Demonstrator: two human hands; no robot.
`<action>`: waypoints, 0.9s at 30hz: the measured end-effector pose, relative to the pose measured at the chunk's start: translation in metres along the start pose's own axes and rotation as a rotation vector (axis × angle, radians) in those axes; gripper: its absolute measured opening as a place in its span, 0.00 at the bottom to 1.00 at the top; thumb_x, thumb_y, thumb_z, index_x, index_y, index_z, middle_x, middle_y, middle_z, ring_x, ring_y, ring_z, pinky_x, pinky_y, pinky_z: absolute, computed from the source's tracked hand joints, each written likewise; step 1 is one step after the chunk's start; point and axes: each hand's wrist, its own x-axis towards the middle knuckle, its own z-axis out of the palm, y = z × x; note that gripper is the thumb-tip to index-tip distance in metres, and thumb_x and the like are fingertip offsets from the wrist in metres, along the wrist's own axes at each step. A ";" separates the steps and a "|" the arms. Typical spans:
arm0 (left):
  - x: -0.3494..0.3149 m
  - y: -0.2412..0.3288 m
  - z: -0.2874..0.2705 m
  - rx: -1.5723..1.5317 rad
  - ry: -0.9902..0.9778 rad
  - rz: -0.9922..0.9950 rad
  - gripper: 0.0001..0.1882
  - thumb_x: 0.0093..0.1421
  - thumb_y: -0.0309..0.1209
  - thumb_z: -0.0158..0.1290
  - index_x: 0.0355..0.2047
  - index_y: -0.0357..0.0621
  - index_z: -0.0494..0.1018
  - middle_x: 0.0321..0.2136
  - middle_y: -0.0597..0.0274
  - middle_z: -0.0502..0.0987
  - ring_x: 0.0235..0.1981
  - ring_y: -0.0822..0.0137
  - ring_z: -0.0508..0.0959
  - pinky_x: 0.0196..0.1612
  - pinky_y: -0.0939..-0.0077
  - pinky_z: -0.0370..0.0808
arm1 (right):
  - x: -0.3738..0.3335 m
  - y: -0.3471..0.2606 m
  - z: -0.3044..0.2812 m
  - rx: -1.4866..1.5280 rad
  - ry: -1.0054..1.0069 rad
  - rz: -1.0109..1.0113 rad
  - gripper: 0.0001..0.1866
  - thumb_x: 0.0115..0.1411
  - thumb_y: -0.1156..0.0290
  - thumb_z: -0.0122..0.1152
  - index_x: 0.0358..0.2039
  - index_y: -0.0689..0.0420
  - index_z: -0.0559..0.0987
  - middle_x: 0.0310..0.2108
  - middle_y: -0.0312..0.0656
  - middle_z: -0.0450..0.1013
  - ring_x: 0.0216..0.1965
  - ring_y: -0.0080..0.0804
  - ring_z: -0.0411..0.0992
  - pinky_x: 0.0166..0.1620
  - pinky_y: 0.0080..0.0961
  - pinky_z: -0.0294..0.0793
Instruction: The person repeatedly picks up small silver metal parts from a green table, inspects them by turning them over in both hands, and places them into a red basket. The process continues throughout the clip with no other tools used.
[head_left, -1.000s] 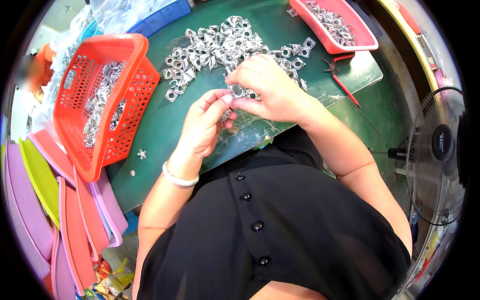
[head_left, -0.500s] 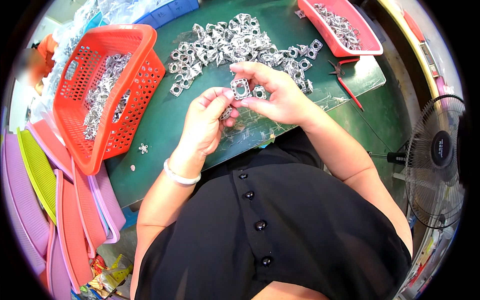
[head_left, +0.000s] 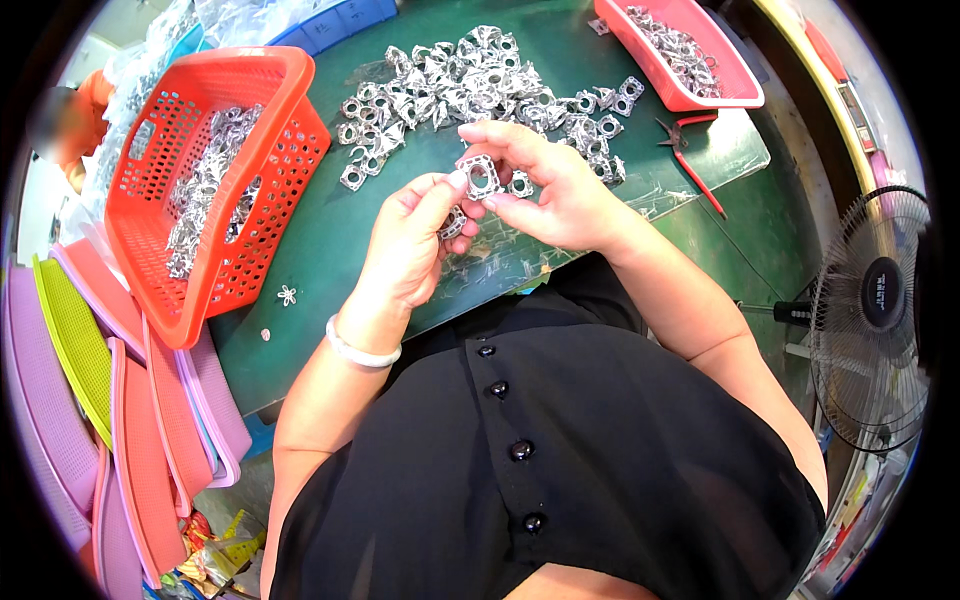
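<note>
right hand (head_left: 560,190) fingers pinch metal ring part (head_left: 480,177) — hole facing camera | left hand (head_left: 415,235) fingers touch its edge

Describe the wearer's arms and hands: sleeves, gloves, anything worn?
Both hands are bare, no gloves. The left hand has a pale beaded bracelet at the wrist; the right hand shows nothing on wrist or fingers. Both forearms are uncovered, no sleeves reaching them. The black buttoned garment covers the torso below.

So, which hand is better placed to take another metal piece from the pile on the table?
Probably the right hand: it is nearer the pile of metal pieces. But both it and the left hand already grip the metal ring piece.
</note>
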 end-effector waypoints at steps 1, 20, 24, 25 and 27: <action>0.000 0.000 0.000 0.010 0.001 -0.005 0.10 0.59 0.37 0.51 0.28 0.43 0.70 0.22 0.66 0.73 0.20 0.77 0.71 0.21 0.86 0.66 | 0.000 -0.001 0.001 -0.002 0.015 0.000 0.31 0.46 0.84 0.55 0.54 0.58 0.65 0.43 0.40 0.69 0.37 0.25 0.69 0.40 0.21 0.69; -0.002 0.002 -0.007 -0.065 -0.021 -0.081 0.10 0.61 0.34 0.46 0.32 0.39 0.70 0.23 0.62 0.74 0.20 0.76 0.71 0.21 0.85 0.67 | 0.003 -0.001 0.007 -0.332 0.104 -0.161 0.24 0.48 0.84 0.51 0.48 0.59 0.69 0.30 0.45 0.70 0.33 0.39 0.69 0.37 0.29 0.70; -0.005 0.004 -0.007 -0.118 -0.011 -0.096 0.10 0.61 0.33 0.46 0.34 0.39 0.70 0.23 0.62 0.74 0.21 0.75 0.71 0.22 0.84 0.68 | 0.006 0.000 0.012 -0.444 0.132 -0.267 0.23 0.47 0.83 0.52 0.47 0.59 0.70 0.26 0.45 0.68 0.30 0.41 0.66 0.34 0.33 0.67; -0.005 0.004 -0.007 -0.134 -0.009 -0.101 0.10 0.61 0.33 0.46 0.35 0.39 0.70 0.23 0.61 0.74 0.21 0.75 0.71 0.22 0.84 0.69 | 0.006 0.001 0.012 -0.447 0.125 -0.279 0.23 0.47 0.83 0.52 0.47 0.59 0.69 0.27 0.45 0.68 0.30 0.41 0.66 0.34 0.33 0.67; -0.005 0.002 -0.009 -0.129 -0.022 -0.088 0.09 0.61 0.32 0.45 0.36 0.39 0.70 0.25 0.61 0.74 0.23 0.74 0.72 0.24 0.83 0.70 | 0.006 0.002 0.012 -0.452 0.113 -0.303 0.24 0.46 0.83 0.53 0.47 0.58 0.69 0.28 0.45 0.68 0.30 0.41 0.66 0.35 0.33 0.67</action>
